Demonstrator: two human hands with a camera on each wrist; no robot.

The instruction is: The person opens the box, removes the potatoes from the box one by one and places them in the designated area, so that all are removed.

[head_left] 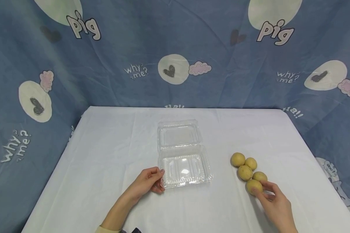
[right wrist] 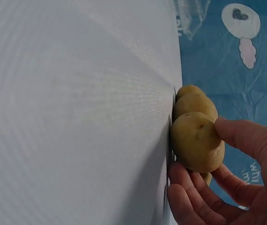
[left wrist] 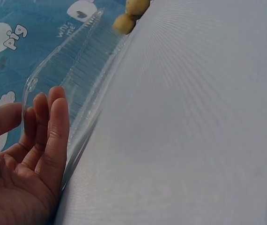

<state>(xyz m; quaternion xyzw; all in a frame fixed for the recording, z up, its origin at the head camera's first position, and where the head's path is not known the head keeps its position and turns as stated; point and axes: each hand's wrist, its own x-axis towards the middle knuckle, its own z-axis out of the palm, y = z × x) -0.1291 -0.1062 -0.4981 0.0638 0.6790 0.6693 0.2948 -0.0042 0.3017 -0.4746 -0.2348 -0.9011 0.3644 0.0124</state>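
Observation:
A clear plastic clamshell container (head_left: pixel 182 166) lies unfolded on the table, its lid (head_left: pixel 179 135) laid back toward the far side. My left hand (head_left: pixel 149 180) pinches the container's left rim near the front corner, thumb outside the edge in the left wrist view. To the right, several yellow potatoes (head_left: pixel 245 172) sit in a close cluster. The one nearest me, a round potato (right wrist: pixel 195 140), is between the thumb and fingers of my right hand (head_left: pixel 275 202). In the right wrist view the other potatoes (right wrist: pixel 200 104) are partly hidden behind it.
A white cloth (head_left: pixel 105 145) covers the table. Behind and beside it hangs a blue printed curtain (head_left: pixel 221 81). The potatoes stand a short way right of the container, apart from it.

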